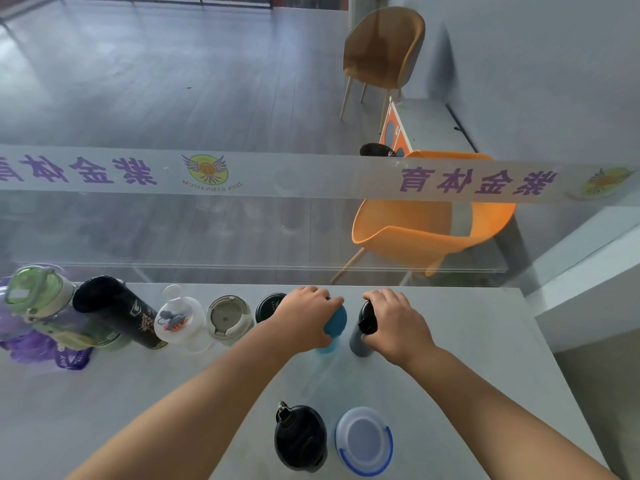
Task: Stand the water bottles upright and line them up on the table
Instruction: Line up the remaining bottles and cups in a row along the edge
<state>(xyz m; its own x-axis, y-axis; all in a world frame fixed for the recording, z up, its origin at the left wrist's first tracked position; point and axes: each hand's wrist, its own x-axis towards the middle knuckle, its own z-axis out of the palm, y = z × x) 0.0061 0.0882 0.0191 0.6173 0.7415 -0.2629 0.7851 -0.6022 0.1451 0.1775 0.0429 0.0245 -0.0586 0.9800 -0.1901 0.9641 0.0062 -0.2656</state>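
Head view showed the left hand [304, 315] with fingers closed over the teal bottle [334, 322], upright on the bench [173, 393]. Just right of the teal bottle, the right hand [394, 320] gripped the grey bottle [362, 336], also upright. Left of it, five bottles stood in line.

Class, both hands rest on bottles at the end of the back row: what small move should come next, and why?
Probably let go of both. The left hand holds the blue-capped bottle and the right hand the grey black-capped bottle, both upright in line; the black bottle and white blue-rimmed bottle stand apart.
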